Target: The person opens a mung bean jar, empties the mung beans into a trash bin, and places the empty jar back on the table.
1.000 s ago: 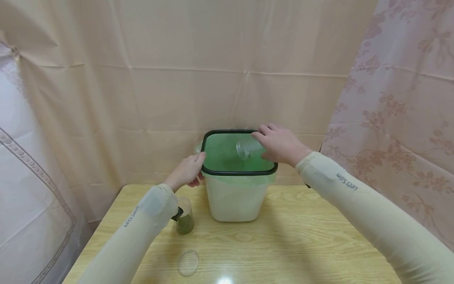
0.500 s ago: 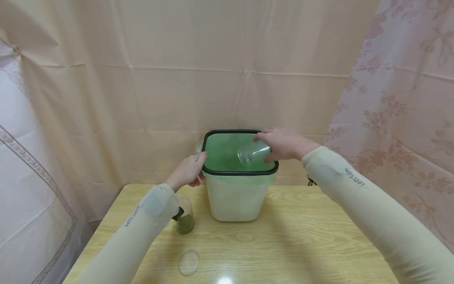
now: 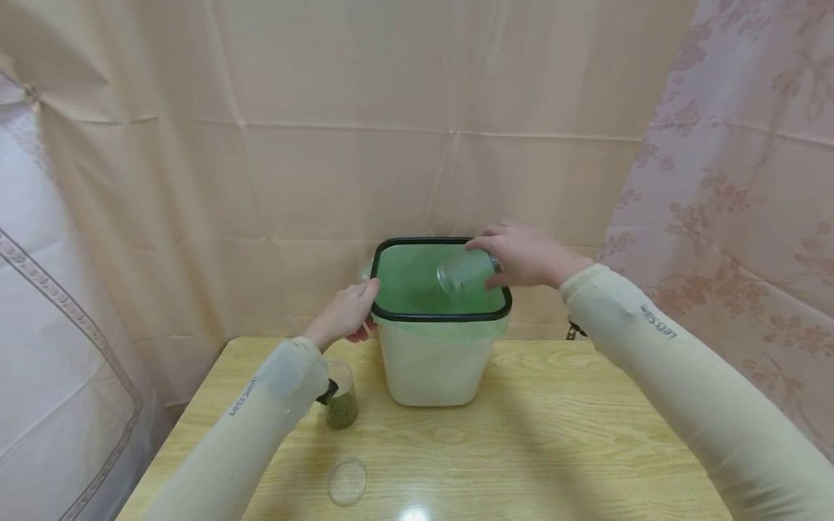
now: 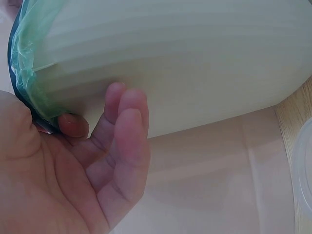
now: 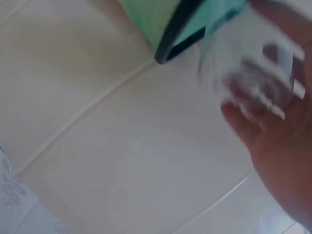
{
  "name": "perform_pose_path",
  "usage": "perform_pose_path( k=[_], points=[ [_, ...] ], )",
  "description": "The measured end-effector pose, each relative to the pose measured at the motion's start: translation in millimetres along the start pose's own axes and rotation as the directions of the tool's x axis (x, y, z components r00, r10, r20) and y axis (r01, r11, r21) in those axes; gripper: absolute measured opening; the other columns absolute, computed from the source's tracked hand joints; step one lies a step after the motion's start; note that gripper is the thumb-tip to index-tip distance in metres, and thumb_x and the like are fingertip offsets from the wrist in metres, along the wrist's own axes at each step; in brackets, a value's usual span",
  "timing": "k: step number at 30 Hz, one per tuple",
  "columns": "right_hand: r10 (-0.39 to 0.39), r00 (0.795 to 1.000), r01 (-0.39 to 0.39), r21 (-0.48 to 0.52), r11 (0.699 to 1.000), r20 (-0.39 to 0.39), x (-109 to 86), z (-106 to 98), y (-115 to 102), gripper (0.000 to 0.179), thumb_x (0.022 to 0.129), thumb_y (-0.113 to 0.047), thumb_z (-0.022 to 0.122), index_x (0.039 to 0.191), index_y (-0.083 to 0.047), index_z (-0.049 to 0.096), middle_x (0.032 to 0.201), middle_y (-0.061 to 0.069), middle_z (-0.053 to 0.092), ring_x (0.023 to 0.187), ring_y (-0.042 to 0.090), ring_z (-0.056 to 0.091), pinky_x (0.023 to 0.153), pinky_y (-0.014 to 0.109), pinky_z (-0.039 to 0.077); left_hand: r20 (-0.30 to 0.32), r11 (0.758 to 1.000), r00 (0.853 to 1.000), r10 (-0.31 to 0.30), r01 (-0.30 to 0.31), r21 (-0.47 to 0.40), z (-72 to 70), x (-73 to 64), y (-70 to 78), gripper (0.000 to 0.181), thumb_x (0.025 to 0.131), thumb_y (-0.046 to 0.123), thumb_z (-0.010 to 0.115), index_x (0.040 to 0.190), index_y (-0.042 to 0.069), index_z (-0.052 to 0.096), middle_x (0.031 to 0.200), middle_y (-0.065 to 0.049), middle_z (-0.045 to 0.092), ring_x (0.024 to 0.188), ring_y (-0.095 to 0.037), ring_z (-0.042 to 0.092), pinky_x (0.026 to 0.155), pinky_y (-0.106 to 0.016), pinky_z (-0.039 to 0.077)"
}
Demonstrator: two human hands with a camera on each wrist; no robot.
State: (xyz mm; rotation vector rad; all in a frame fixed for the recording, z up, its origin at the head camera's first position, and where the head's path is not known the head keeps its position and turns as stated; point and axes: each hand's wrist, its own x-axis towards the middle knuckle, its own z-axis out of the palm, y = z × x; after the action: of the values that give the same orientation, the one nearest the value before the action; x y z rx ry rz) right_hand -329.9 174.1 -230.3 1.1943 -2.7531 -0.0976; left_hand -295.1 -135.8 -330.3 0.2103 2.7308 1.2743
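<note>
My right hand (image 3: 529, 255) grips a clear plastic jar (image 3: 462, 275) tipped on its side, its mouth facing left over the bin's opening. In the right wrist view the jar (image 5: 258, 63) is blurred, with fingers curled round its base end. A white trash bin (image 3: 433, 369) stands upright on the table, lined with a green bag (image 3: 410, 278) under a black rim (image 3: 443, 318). My left hand (image 3: 344, 312) holds the bin's left rim. Seen from the left wrist, one finger hooks at the bag's folded edge (image 4: 41, 92), and the other fingers curl loosely beside the wall.
Below my left wrist, a clear jar (image 3: 342, 409) partly filled with green granules stands on the wooden table (image 3: 554, 434), partly covered by the sleeve. A round clear lid (image 3: 347, 482) lies nearer the front. A beige curtain (image 3: 313, 181) hangs right behind the bin.
My right hand has shifted a little to the right, and the tipped jar has changed angle slightly over the bin. My left hand keeps its place on the rim.
</note>
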Motion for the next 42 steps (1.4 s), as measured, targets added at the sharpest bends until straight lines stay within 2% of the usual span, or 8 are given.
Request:
perform_pose_path(
  k=[3, 5, 12, 20, 29, 32, 38, 42],
  points=[
    [-0.027, 0.997, 0.018, 0.115, 0.993, 0.072, 0.0, -3.6, 0.8, 0.070, 0.081, -0.023, 0.087, 0.141, -0.003, 0.057, 0.140, 0.022, 0.055, 0.127, 0.041, 0.052, 0.106, 0.057, 0.042, 0.001, 1.000, 1.000, -0.002, 0.002, -0.001, -0.2, 0.3, -0.1, 0.064, 0.106, 0.056, 0.021, 0.113, 0.007, 0.062, 0.090, -0.020, 0.069, 0.061, -0.026, 0.065, 0.062, -0.043, 0.059],
    [-0.029, 0.996, 0.016, 0.143, 0.990, 0.090, 0.1, -4.7, 0.6, 0.071, 0.082, -0.023, 0.086, 0.142, -0.002, 0.056, 0.141, 0.023, 0.054, 0.129, 0.042, 0.051, 0.107, 0.058, 0.041, 0.000, 1.000, 1.000, -0.008, 0.008, -0.001, -0.1, 0.3, 0.1, 0.064, 0.106, 0.056, 0.021, 0.112, 0.007, 0.062, 0.090, -0.021, 0.070, 0.061, -0.026, 0.065, 0.062, -0.043, 0.059],
    [0.050, 0.999, -0.049, -0.039, 0.998, 0.022, 1.3, -3.8, -1.7, 0.071, 0.081, -0.025, 0.088, 0.142, -0.004, 0.057, 0.137, 0.020, 0.057, 0.125, 0.041, 0.051, 0.103, 0.055, 0.045, 0.007, 1.000, 1.000, -0.009, 0.009, -0.005, -0.2, 0.6, -1.3, 0.065, 0.106, 0.057, 0.022, 0.114, 0.006, 0.062, 0.090, -0.021, 0.070, 0.061, -0.026, 0.065, 0.062, -0.043, 0.059],
    [-0.059, 0.993, 0.055, 0.041, 0.998, 0.106, 1.1, -8.1, -1.5, 0.070, 0.080, -0.023, 0.088, 0.140, -0.002, 0.059, 0.135, 0.021, 0.058, 0.125, 0.042, 0.052, 0.104, 0.055, 0.044, 0.003, 1.000, 1.000, -0.011, 0.011, -0.003, 0.0, 0.2, -0.2, 0.064, 0.106, 0.057, 0.022, 0.112, 0.007, 0.062, 0.092, -0.022, 0.070, 0.061, -0.027, 0.065, 0.058, -0.037, 0.058],
    [0.072, 0.996, -0.075, -0.072, 0.995, -0.044, 1.0, -8.5, -4.1, 0.071, 0.080, -0.028, 0.088, 0.141, -0.005, 0.058, 0.130, 0.018, 0.060, 0.119, 0.039, 0.053, 0.097, 0.054, 0.049, 0.002, 1.000, 1.000, -0.007, 0.007, -0.001, -0.4, -0.8, 0.6, 0.065, 0.106, 0.057, 0.022, 0.110, 0.005, 0.063, 0.084, -0.015, 0.069, 0.061, -0.026, 0.065, 0.062, -0.042, 0.059],
    [0.032, 0.999, -0.033, -0.040, 0.999, -0.015, 1.6, -9.0, -4.3, 0.070, 0.081, -0.028, 0.087, 0.141, -0.005, 0.058, 0.132, 0.019, 0.060, 0.121, 0.040, 0.054, 0.100, 0.055, 0.047, 0.001, 1.000, 1.000, -0.005, 0.005, -0.005, -0.4, -1.1, 1.2, 0.065, 0.106, 0.056, 0.022, 0.112, 0.006, 0.062, 0.086, -0.016, 0.069, 0.061, -0.026, 0.065, 0.064, -0.044, 0.059],
    [-0.029, 0.998, 0.020, 0.168, 0.986, 0.051, 0.6, -7.0, -3.5, 0.071, 0.083, -0.027, 0.085, 0.143, -0.001, 0.055, 0.140, 0.024, 0.055, 0.127, 0.043, 0.052, 0.105, 0.059, 0.042, 0.000, 1.000, 1.000, -0.003, 0.003, -0.006, -0.5, -1.3, 1.3, 0.063, 0.107, 0.056, 0.022, 0.112, 0.008, 0.062, 0.090, -0.020, 0.069, 0.062, -0.027, 0.066, 0.060, -0.039, 0.058],
    [-0.002, 1.000, -0.001, 0.136, 0.991, 0.019, 1.7, -4.1, -0.6, 0.072, 0.085, -0.027, 0.084, 0.142, 0.003, 0.053, 0.137, 0.027, 0.055, 0.122, 0.044, 0.054, 0.103, 0.059, 0.043, 0.003, 1.000, 1.000, -0.006, 0.006, -0.008, -0.1, -0.3, 0.3, 0.063, 0.107, 0.056, 0.022, 0.111, 0.008, 0.062, 0.090, -0.020, 0.069, 0.062, -0.027, 0.066, 0.061, -0.040, 0.058]
  ],
)
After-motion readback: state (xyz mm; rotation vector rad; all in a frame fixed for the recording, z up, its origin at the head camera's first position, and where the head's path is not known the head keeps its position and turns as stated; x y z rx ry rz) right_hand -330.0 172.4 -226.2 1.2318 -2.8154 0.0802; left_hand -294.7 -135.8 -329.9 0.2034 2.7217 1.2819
